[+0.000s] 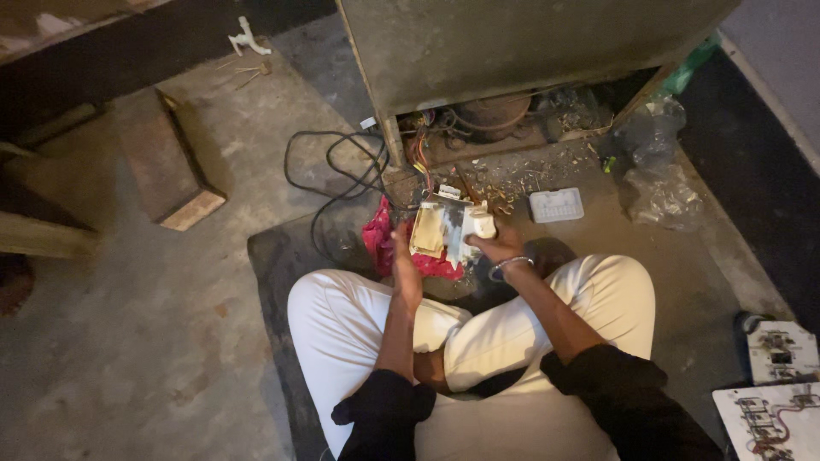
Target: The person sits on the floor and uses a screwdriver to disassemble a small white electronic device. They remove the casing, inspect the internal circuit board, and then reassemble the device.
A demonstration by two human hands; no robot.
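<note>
Partly hidden by fingers, white boxy electrical part point(446, 230) held over crossed legs, left hand point(403, 248) clamped on its edge, right hand point(498, 246) gripping the far side, details murky, red cloth point(380, 239) beneath, black cable point(342, 171) looping, appliance base point(512, 119) behind, white tray point(556, 205) nearby.

Seated cross-legged on a dark mat point(273, 256), the person grips a pale, grimy box point(444, 229) with both hands, left hand point(403, 248) on its left edge and right hand point(500, 246), bracelet at the wrist, closed on its right end. A red cloth point(380, 235) lies just under the box, black cable point(337, 171) loops on the floor beside it, and coloured wires point(420, 149) run up into the open base of a metal cabinet point(512, 43). A small white tray point(556, 205) sits among debris to the right, crumpled plastic point(658, 183) beyond it, circuit boards point(773, 384) at the far right, a wooden block point(166, 166) well off left.
</note>
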